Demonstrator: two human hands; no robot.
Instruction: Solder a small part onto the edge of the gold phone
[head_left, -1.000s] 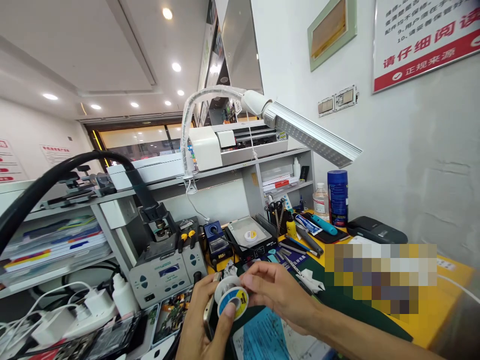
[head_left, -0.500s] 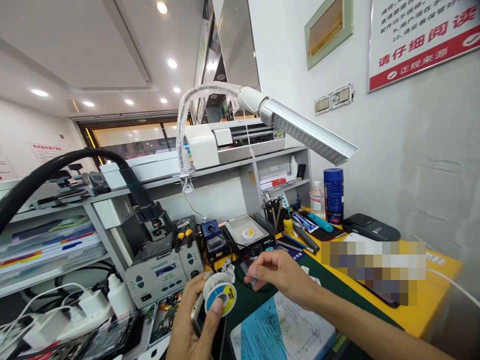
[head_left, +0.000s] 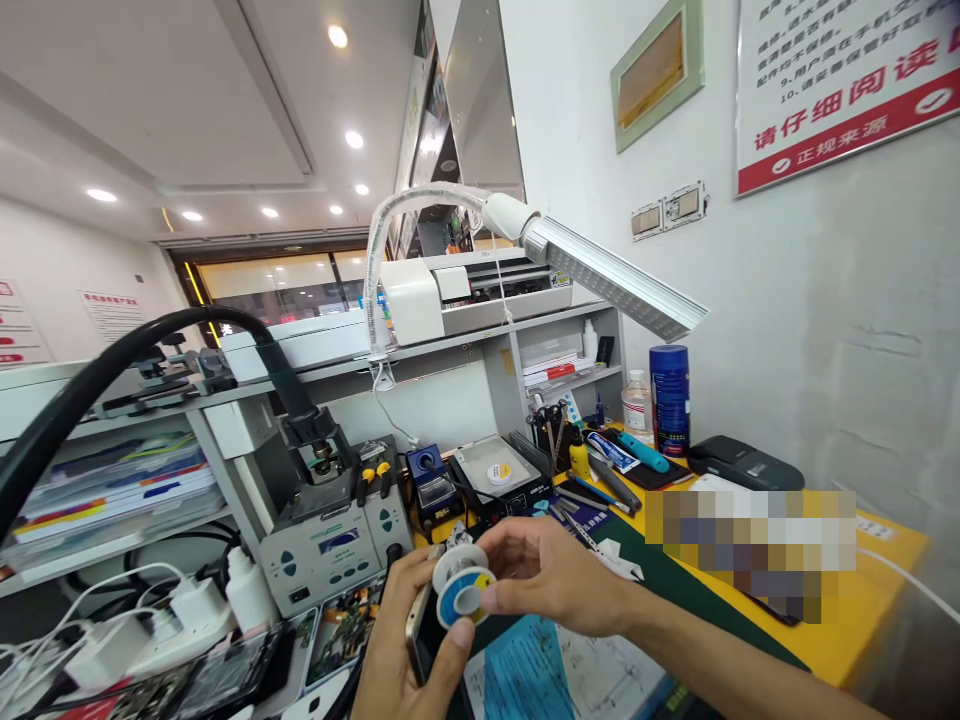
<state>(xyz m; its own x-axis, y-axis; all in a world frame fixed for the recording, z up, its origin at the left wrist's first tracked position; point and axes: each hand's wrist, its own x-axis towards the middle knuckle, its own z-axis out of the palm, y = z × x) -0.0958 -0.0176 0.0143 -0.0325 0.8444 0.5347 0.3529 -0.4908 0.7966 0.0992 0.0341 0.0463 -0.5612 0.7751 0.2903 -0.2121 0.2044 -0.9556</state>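
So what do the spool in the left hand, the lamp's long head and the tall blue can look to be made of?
Spool: likely hard plastic, smooth, judging by its pale, thin, rounded flanges.
Lamp head: probably aluminium, satin silver, with straight ridges catching light.
Blue can: glossy printed surface; metal or plastic, I can't tell which.

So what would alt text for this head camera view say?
Two bare hands hold a small wire spool over a cluttered workbench, the left hand also gripping a phone-like device. Behind them stands a grey control unit, beneath a white bendy-necked lamp.
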